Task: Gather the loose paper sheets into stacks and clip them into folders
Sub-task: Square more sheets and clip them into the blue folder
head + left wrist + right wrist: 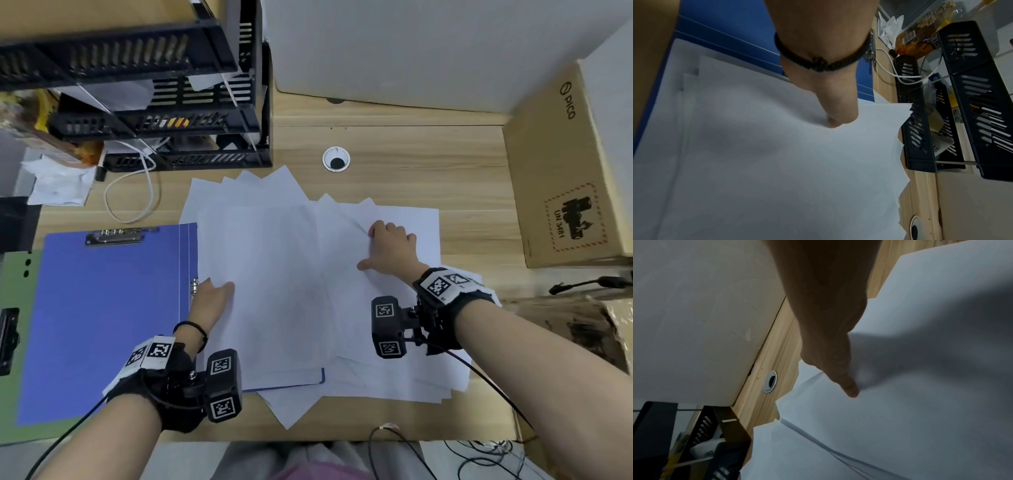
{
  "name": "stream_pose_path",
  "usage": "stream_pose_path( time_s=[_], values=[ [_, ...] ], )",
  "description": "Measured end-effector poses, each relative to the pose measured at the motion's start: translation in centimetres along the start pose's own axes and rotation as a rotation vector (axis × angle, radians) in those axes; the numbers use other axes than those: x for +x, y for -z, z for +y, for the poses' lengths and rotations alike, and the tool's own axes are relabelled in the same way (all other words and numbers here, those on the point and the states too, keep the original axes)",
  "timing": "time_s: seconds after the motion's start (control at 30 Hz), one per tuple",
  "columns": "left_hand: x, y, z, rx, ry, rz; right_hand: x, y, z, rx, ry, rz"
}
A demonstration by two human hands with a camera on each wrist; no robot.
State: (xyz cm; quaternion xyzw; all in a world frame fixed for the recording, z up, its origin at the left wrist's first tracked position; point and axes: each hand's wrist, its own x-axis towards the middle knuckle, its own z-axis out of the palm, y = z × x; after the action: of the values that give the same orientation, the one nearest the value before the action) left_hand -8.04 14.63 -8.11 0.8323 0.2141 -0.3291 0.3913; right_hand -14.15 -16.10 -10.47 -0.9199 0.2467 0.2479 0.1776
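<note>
Left hand flat, thumb pinning sheets at folder spine to anchor. Right hand grip loosely curled, holding nothing, fingertips dragging sheets inward to square stack.

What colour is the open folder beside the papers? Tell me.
Blue; the folder shows best in the head view.

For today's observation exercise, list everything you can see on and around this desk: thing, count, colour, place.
loose paper sheets: many, white, fanned across desk centre
open blue folder: one, left, partly under sheets
metal clip: one, silver, folder's top edge
green folder: one, far left, under the blue one
black plastic tray rack: one, back left
white cable: one, beside rack
cable grommet: one, desk centre back
brown cardboard box: one, right
left hand: on sheets' left edge
right hand: pressing sheets, right
</note>
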Motion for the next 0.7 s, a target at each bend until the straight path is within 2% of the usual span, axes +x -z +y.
stream_pose_path(
  time_s=[0.17,0.27,0.37,0.43,0.5,0.7],
  values=[
    [-0.1,-0.1,-0.1,-0.010,0.010,0.011,-0.5,-0.1,-0.6,0.083,0.011,-0.025],
    [-0.1,-0.2,-0.1,-0.014,0.001,0.009,-1.0,-0.2,-0.8,0.184,-0.021,-0.106],
    [0.0,-0.1,-0.1,-0.011,-0.017,-0.003,-1.5,-0.5,-0.1,0.178,0.033,-0.181],
    [-0.1,0.0,0.1,0.010,-0.028,-0.009,-2.2,-0.2,0.8,0.238,0.024,-0.180],
    [-0.1,0.1,0.4,0.050,-0.048,-0.017,-2.9,0.8,2.0,0.317,-0.049,-0.092],
    [-0.6,0.2,1.4,0.171,-0.128,-0.057,-6.0,4.7,5.5,0.510,-0.235,0.343]
  ],
)
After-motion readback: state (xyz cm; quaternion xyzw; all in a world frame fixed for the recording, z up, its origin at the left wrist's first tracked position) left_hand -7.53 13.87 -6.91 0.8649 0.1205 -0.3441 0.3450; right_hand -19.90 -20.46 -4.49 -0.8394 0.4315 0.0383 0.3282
